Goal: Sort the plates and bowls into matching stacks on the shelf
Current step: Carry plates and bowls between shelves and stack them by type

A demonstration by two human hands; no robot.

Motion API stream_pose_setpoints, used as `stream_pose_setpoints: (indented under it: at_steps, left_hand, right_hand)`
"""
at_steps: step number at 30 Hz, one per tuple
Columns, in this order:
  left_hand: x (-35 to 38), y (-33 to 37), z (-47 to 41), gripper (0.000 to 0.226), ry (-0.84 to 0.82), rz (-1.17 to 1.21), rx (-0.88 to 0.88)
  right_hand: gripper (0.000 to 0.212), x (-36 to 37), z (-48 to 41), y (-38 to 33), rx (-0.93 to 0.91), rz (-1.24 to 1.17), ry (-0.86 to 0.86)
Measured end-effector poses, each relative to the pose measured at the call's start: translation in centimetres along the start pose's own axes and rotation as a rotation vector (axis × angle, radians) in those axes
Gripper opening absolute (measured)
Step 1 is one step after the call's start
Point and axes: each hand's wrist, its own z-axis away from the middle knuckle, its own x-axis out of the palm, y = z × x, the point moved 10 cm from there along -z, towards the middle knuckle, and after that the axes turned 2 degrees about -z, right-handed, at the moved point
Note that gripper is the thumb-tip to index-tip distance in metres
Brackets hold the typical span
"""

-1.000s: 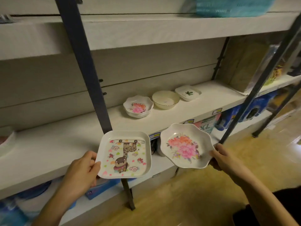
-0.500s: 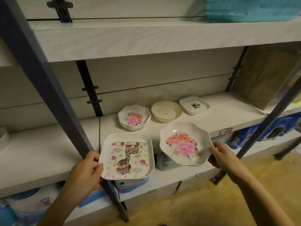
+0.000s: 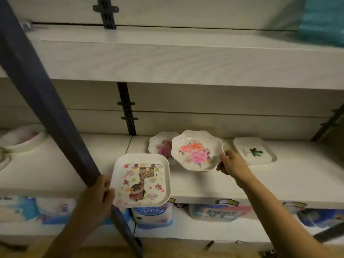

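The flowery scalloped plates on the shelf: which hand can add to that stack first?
Right. The right hand holds the matching flower plate beside the flower stack; the left hand holds a square giraffe plate nearer the shelf's front edge.

At centre frame, the scalloped plate (image 3: 197, 150) is hanging over the shelf (image 3: 279, 175), partly covering the flower-plate stack (image 3: 160, 146) behind it to the left. The leaf plate (image 3: 254, 150) is lying to the right, the square plate (image 3: 141, 180) sitting lower left, before the shelf's edge.

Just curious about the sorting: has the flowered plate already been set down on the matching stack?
No, the right hand holds the flowered plate in the air, just in front of the matching stack.
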Motion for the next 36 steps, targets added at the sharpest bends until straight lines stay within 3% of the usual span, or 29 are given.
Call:
stream_pose_setpoints:
  at_steps: [5, 10, 20, 28, 36]
  left_hand:
    - [0.9, -1.7, 0.4, 0.013, 0.031, -0.086, -0.185]
    - [1.6, -1.7, 0.7, 0.007, 0.028, 0.050, -0.273]
    - [1.6, -0.5, 0.0, 0.007, 0.098, 0.020, -0.234]
    - [1.7, 1.6, -2.6, 0.009, 0.088, 0.032, -0.162]
    - [6.8, 7.0, -6.1, 0.008, -0.037, 0.098, -0.021]
  right_hand:
    - [0.024, 4.1, -6.0, -1.2, -0.075, 0.099, -0.061]
    - [0.044, 8.0, -8.6, -1.2, -0.040, 0.141, -0.162]
    - [0.035, 11.7, -11.3, -1.5, -0.066, 0.436, -0.207]
    - [0.034, 9.3, -8.7, -2.5, -0.188, 0.477, -0.305]
    - [0.032, -0.7, -2.7, -1.8, -0.269, 0.650, -0.266]
